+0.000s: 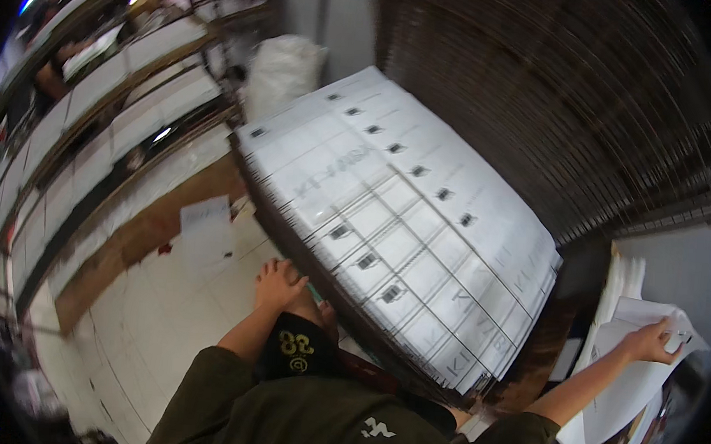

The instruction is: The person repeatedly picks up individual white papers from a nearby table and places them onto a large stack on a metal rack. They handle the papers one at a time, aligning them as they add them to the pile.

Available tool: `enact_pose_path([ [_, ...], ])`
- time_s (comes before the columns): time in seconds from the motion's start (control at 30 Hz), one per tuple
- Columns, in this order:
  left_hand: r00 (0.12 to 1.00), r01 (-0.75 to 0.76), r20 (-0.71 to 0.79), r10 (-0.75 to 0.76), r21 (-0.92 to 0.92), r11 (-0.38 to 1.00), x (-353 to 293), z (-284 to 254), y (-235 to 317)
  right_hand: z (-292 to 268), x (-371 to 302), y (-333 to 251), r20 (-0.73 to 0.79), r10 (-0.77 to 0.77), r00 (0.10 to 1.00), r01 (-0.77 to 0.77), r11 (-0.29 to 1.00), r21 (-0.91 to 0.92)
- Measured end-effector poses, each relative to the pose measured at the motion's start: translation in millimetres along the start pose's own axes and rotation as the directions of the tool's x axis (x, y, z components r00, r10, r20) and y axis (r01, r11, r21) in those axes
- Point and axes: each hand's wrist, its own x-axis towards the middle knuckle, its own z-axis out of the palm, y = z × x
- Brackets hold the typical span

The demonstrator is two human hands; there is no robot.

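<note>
At the far right, my right hand (652, 340) is closed on the upper part of a large white paper sheet (621, 368), which curls and hangs down from it. My left hand (279, 283) rests on my bent knee with its fingers laid over it, and I see nothing in it. A thin green item shows beside that knee, too small to name. Between my arms stands a low slanted table (273, 220), its top covered by white sheets (407, 193) with ruled lines, small dark printed marks and handwriting.
Shelves (89, 137) with stacked white material line the left side. A white sack (283, 73) stands behind the table, before a dark slatted rack (546, 95). A loose paper (206, 232) lies on the tiled floor (151, 315). More white sheets stand at the right.
</note>
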Motion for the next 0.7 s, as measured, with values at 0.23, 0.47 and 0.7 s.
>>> enact_pose_path([
  [0.23, 0.997, 0.08, -0.003, -0.08, -0.022, 0.997, -4, 0, -16, 133, -53, -95, 0.96, 0.132, 0.246, -0.278, 0.959, -0.061],
  [0.47, 0.994, 0.076, -0.07, -0.079, -0.044, 0.996, 1, 9, -25, 196, -205, -244, 0.896, -0.092, -0.433, -0.137, 0.99, 0.036],
  [0.7, 0.996, 0.074, -0.036, -0.078, -0.099, 0.992, 0, 10, -29, 219, -286, -343, 0.754, -0.351, -0.555, -0.267, 0.934, 0.238],
])
